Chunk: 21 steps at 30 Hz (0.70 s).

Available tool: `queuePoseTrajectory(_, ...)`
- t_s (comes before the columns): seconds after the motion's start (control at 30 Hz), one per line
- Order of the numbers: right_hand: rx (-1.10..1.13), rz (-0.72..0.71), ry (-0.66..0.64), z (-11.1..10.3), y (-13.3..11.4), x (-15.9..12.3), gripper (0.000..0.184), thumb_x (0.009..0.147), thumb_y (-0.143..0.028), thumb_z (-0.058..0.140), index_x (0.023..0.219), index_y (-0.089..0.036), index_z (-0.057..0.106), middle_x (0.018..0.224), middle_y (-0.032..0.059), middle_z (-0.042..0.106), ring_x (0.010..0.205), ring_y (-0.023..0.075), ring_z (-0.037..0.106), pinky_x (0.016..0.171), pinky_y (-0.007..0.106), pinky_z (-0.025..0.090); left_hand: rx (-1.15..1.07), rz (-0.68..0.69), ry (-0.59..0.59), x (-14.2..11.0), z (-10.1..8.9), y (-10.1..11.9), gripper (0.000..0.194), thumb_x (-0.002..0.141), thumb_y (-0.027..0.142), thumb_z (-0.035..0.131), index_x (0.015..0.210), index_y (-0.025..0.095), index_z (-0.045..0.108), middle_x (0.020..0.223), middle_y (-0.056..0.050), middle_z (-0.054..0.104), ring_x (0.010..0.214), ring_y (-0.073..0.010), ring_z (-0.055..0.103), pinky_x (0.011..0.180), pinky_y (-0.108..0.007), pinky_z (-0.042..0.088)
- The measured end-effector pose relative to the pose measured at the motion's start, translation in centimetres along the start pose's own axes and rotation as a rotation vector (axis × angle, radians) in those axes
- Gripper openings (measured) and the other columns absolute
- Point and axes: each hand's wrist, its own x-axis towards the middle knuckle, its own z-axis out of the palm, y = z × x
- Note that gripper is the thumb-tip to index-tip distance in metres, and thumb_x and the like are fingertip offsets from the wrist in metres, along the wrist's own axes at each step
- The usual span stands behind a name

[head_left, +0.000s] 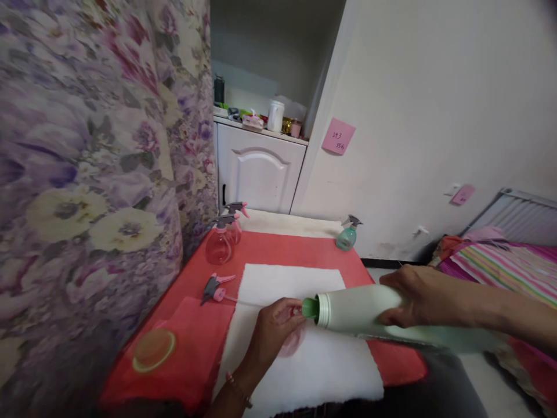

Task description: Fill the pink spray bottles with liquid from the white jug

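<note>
One pale-green bottle (pixel 354 310), gripped by your right fingers (pixel 397 317), tips toward the transparent pink bottle (pixel 292 344) your left fingers (pixel 287 304) pinch.

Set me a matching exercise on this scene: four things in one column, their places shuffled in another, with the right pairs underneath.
Things
1. Large bottle
2. Loose spray head
3. Teal spray bottle
4. Larger pink note

Places
A. On the wall
B. Near the far right corner of the red cloth
C. In the right hand, tipped toward the pink bottle in the left hand
D. Lying at the left, its tube reaching over the white towel

Pairs: 1-C, 2-D, 3-B, 4-A
</note>
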Motion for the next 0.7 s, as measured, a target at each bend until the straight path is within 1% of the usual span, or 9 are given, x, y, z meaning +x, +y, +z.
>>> queuePoseTrajectory(0.17, -0.002, 0.005, -0.007, -0.17, -0.22, 0.05, 0.032, 0.075, -0.052, 0.065, 0.08, -0.02, 0.066, 0.069, 0.0028, 0.066, 0.061, 0.0178, 0.061, 0.053, 0.027, 0.037, 0.02, 0.014, -0.003, 0.06, -0.16, -0.05, 0.018, 0.075, 0.026, 0.073, 0.092, 0.02, 0.075, 0.095, -0.006, 0.078, 0.094, -0.0236, 0.069, 0.085, -0.031, 0.05)
queuePoseTrajectory(0.3, -0.023, 0.022, -0.012, -0.36, -0.53, 0.02, 0.033, 0.075, -0.052, 0.065, 0.08, -0.02, 0.066, 0.069, 0.0034, 0.066, 0.06, 0.0182, 0.06, 0.053, 0.027, 0.037, -0.019, -0.003, -0.002, 0.09, -0.07, -0.04, 0.018, 0.074, 0.026, 0.074, 0.091, 0.02, 0.075, 0.092, -0.005, 0.078, 0.092, -0.0227, 0.07, 0.083, -0.03, 0.05)
queuePoseTrajectory(0.5, -0.02, -0.005, 0.02, -0.2, -0.42, -0.04, 0.03, 0.075, -0.051, 0.066, 0.078, -0.02, 0.065, 0.068, 0.0035, 0.066, 0.06, 0.0182, 0.06, 0.052, 0.028, 0.036, -0.064, -0.01, -0.005, 0.09, 0.04, -0.12, 0.018, 0.072, 0.024, 0.074, 0.09, 0.019, 0.074, 0.09, -0.005, 0.078, 0.09, -0.0224, 0.07, 0.081, -0.029, 0.051)
queuePoseTrajectory(0.7, -0.016, 0.016, -0.005, -0.53, -0.89, -0.2, 0.03, 0.074, -0.05, 0.066, 0.077, -0.02, 0.065, 0.069, 0.0037, 0.067, 0.061, 0.0192, 0.061, 0.053, 0.028, 0.037, -0.063, -0.006, 0.004, 0.12, 0.08, -0.09, 0.018, 0.072, 0.023, 0.074, 0.09, 0.019, 0.075, 0.091, -0.006, 0.079, 0.09, -0.0224, 0.07, 0.082, -0.03, 0.051)
